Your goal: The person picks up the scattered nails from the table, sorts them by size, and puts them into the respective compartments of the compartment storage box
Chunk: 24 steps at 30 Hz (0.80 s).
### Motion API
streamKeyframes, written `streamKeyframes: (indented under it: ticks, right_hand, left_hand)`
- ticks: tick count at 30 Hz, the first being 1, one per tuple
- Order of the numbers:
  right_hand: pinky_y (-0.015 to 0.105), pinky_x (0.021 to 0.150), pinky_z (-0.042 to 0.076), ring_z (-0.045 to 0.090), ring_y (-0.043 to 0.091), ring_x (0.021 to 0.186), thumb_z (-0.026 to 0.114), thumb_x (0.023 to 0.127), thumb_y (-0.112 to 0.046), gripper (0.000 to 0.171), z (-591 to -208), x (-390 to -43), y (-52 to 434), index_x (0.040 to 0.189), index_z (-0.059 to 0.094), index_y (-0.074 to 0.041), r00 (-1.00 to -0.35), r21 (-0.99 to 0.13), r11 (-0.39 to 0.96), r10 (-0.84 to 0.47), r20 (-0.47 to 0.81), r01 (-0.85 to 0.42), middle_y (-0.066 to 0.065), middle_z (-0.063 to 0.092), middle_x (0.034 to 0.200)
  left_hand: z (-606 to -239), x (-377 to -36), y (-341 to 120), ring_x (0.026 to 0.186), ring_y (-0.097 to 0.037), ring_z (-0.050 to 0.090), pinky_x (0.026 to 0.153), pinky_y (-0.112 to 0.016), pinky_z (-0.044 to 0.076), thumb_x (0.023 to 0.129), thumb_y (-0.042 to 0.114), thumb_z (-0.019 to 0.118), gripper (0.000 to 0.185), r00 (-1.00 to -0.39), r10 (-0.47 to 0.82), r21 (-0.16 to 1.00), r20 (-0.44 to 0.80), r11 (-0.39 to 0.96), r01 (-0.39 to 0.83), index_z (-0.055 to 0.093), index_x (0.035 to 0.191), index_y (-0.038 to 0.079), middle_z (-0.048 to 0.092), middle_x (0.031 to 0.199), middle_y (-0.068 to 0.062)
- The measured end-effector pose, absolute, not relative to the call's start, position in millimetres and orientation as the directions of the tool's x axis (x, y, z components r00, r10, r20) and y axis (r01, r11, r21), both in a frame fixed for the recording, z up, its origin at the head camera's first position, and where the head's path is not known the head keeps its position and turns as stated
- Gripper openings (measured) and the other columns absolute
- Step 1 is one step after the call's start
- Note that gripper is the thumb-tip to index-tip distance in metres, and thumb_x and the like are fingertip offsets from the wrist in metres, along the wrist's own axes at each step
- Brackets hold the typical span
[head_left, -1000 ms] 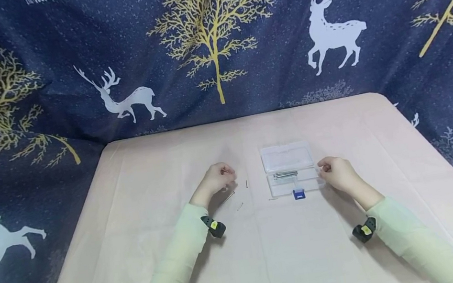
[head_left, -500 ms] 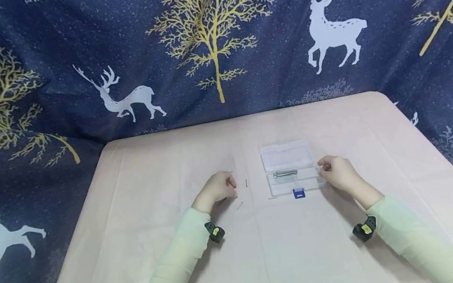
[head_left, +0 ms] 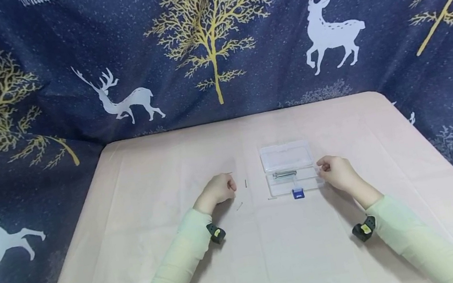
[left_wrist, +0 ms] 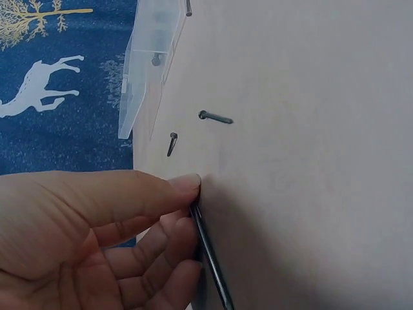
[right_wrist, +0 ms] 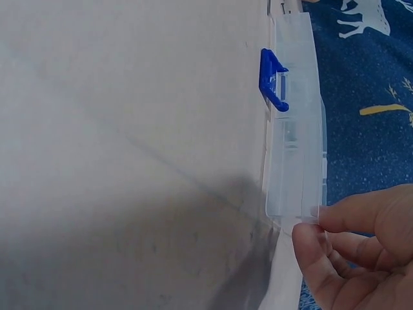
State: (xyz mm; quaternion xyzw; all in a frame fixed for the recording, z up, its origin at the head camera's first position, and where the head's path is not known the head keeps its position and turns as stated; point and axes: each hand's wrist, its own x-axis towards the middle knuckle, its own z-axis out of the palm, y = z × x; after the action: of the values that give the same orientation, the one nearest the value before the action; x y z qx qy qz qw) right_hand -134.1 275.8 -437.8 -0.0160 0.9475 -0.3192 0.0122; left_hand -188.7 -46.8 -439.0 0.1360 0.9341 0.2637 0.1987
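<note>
left hand [head_left: 217, 190] pinches nail [left_wrist: 210, 258]; right hand [head_left: 335, 172] holds box [head_left: 289, 169].

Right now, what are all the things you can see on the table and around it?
Clear plastic box: one, see-through, lid open, middle of the table.
Blue clasp: one, blue, on the box's near edge.
Nails in the box: a few, grey, count unclear.
Loose nails: at least three, grey, on the table left of the box.
Long nail: one, dark grey, pinched in the left hand.
Table: one, pale pink cover.
Backdrop cloth: one, dark blue, white deer, gold trees.
Left hand: pinches the long nail.
Right hand: holds the box's right end.
</note>
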Motion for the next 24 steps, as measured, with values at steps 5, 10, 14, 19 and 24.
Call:
streamKeyframes:
  ticks: [5,10,14,19,24]
  right_hand:
    - [0.045,0.072,0.055,0.063,0.035,0.080,0.057,0.084,0.000,0.028,-437.8,-134.3,275.6,0.107,0.058,0.016,-0.999,-0.605,0.796,-0.036,-0.017,-0.018,0.025,0.065,0.087]
    - [0.046,0.073,0.055,0.063,0.036,0.081,0.057,0.084,0.000,0.028,-437.3,-133.9,275.2,0.107,0.058,0.015,-0.999,-0.603,0.798,-0.034,-0.014,-0.019,0.025,0.065,0.087]
    - [0.047,0.073,0.054,0.063,0.036,0.081,0.057,0.083,0.001,0.027,-438.2,-133.8,275.1,0.106,0.058,0.015,-0.999,-0.599,0.800,-0.041,-0.005,-0.030,0.025,0.066,0.086]
    - [0.049,0.075,0.053,0.063,0.036,0.081,0.058,0.082,0.001,0.026,-439.0,-133.9,275.0,0.104,0.059,0.016,-0.999,-0.599,0.800,-0.046,0.013,-0.044,0.025,0.066,0.085]
    - [0.048,0.074,0.054,0.063,0.037,0.080,0.058,0.083,0.001,0.027,-438.9,-134.2,274.9,0.104,0.058,0.016,-0.999,-0.594,0.803,-0.048,0.016,-0.048,0.025,0.066,0.085]
  left_hand:
    - [-439.6,-188.5,-48.3,0.070,-0.016,0.052,0.063,-0.025,0.047,0.076,-0.003,0.065,0.011,-0.874,0.389,0.532,-0.290,0.825,0.190,0.062,0.082,0.005,0.060,0.078,-0.004]
    - [-441.2,-188.8,-50.2,0.067,-0.014,0.050,0.061,-0.023,0.044,0.075,-0.003,0.064,0.012,-0.864,0.427,0.527,-0.266,0.815,0.240,0.061,0.082,0.005,0.058,0.074,-0.002]
    - [-442.8,-188.4,-52.2,0.066,-0.014,0.049,0.061,-0.022,0.044,0.075,-0.002,0.064,0.011,-0.856,0.453,0.522,-0.247,0.807,0.276,0.061,0.084,0.005,0.057,0.074,-0.001]
    - [-444.5,-188.3,-53.3,0.066,-0.013,0.050,0.058,-0.021,0.045,0.080,0.000,0.060,0.009,-0.851,0.465,0.537,-0.246,0.796,0.279,0.062,0.088,0.003,0.059,0.078,-0.003]
    - [-446.0,-188.9,-53.8,0.065,-0.013,0.051,0.057,-0.022,0.047,0.081,0.000,0.058,0.009,-0.852,0.461,0.556,-0.249,0.788,0.264,0.062,0.089,0.002,0.059,0.079,-0.005]
